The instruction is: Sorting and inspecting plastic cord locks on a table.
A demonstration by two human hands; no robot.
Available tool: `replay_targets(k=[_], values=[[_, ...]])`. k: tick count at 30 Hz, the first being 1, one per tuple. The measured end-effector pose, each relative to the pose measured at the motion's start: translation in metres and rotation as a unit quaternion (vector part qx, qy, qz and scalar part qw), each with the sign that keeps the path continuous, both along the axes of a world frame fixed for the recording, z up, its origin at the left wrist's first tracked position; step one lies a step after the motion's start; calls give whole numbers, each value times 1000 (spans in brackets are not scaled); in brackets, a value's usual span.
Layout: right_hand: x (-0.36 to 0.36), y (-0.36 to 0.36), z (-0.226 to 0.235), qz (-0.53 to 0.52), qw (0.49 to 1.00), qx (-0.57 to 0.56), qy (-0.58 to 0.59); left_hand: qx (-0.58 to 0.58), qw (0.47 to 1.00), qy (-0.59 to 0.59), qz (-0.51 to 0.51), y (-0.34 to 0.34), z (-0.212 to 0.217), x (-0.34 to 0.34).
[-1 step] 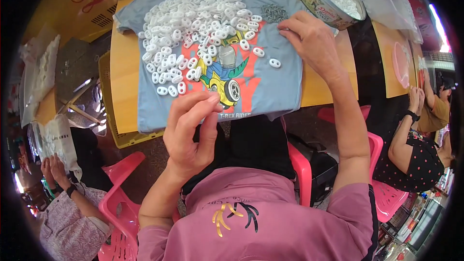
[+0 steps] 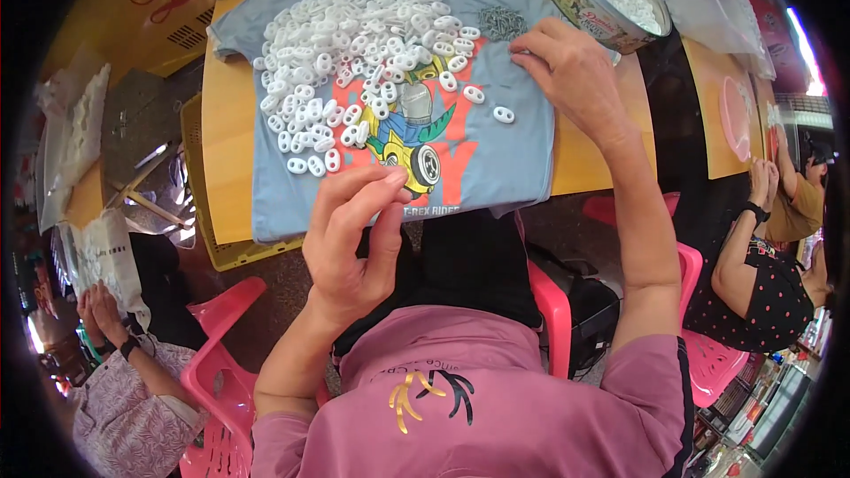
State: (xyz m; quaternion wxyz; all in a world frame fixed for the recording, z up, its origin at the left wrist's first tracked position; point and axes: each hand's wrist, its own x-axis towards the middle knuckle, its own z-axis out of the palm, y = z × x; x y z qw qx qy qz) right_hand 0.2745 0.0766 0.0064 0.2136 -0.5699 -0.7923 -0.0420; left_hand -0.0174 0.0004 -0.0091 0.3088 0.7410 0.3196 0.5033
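White plastic oval pieces (image 2: 354, 62) lie heaped on a light blue printed T-shirt (image 2: 496, 159), spread flat on the wooden tabletop (image 2: 228, 150) — the cloth likely serves as a mat so the small parts stay put and show up well. The heap fills the shirt from 9 to 12 o'clock; a few strays sit toward its centre, one lone piece (image 2: 504, 113) just beside the right hand. A small grey clump of tiny metal bits (image 2: 502, 22) lies on the shirt at 1 o'clock of the heap.

Left hand (image 2: 350, 239) is raised off the table at the shirt's near edge, thumb and fingertips pinched together; whether a piece sits between them I cannot tell. Right hand (image 2: 575, 80) rests on the shirt, fingers curled down by the metal bits — closed on something or not, I cannot tell.

A round printed tin (image 2: 575, 0) of more white pieces stands at 1 o'clock, near the right hand. Pink plastic chairs (image 2: 221, 363) surround the table. Other people sit nearby: one at 8 o'clock in a patterned top (image 2: 124, 416), one at 3 o'clock in a dotted black top (image 2: 761, 301).
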Motion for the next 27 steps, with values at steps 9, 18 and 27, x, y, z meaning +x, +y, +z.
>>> replay_targets(k=[9,18,27], values=[[1,10,-3,63,995,31,-75,-21,999,40,22,1,-13,-5],[3,0,-4,28,993,27,110,-53,996,66,32,-2,-9,-8],[5,-21,-5,-32,886,-174,429,-32,997,62,12,8,-5,6]])
